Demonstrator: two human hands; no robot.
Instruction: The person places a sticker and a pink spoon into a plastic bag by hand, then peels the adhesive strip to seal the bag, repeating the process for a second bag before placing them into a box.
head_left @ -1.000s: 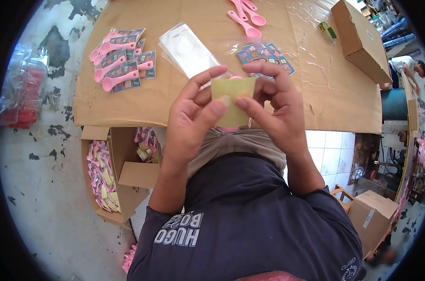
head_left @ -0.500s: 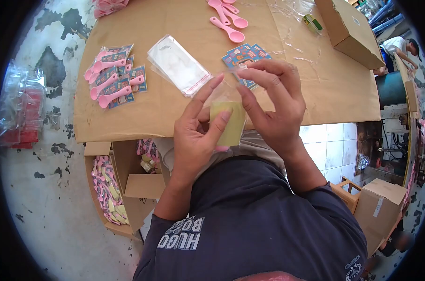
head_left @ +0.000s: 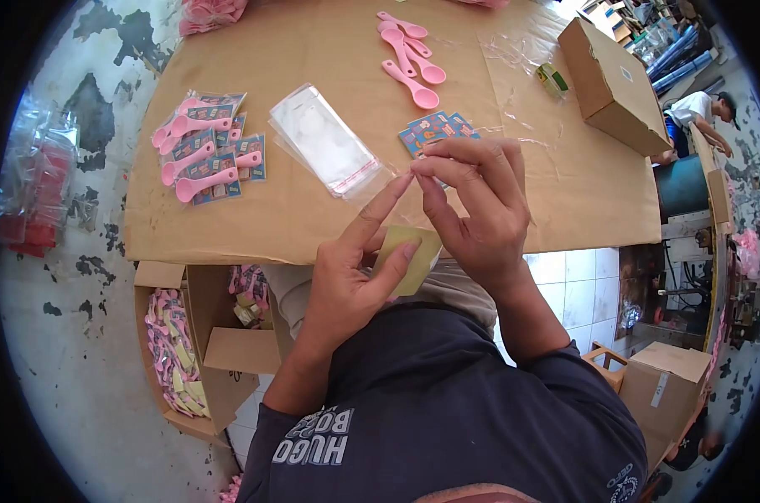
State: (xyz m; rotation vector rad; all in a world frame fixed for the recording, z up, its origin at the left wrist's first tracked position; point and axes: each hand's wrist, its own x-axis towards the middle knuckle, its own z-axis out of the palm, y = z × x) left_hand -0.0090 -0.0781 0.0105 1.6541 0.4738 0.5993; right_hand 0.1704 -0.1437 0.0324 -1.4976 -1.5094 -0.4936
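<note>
My left hand point(head_left: 355, 268) holds a clear packet with a yellow-green card point(head_left: 411, 256) between thumb and fingers, above the table's front edge. At the packet's top, the fingertips of my right hand point(head_left: 478, 201) are pinched together, touching my left index fingertip; what they grip is too small to tell. Beyond my hands lie blue printed cards point(head_left: 430, 131). A stack of clear plastic bags point(head_left: 325, 142) lies left of them. Farther left is a pile of packets with pink spoons point(head_left: 208, 176). Loose pink spoons point(head_left: 413, 84) lie at the back.
A cardboard box point(head_left: 610, 88) and a green-yellow tape roll point(head_left: 552, 80) are at the table's right. An open carton of packed spoons point(head_left: 174, 352) stands below the left edge. Another carton point(head_left: 661, 386) stands at the lower right. A person point(head_left: 694, 113) is at the far right.
My right hand has moved slightly down and its fingertips have closed together. The yellow-green card sits lower and more tilted in my left hand. The head view has shifted slightly.
</note>
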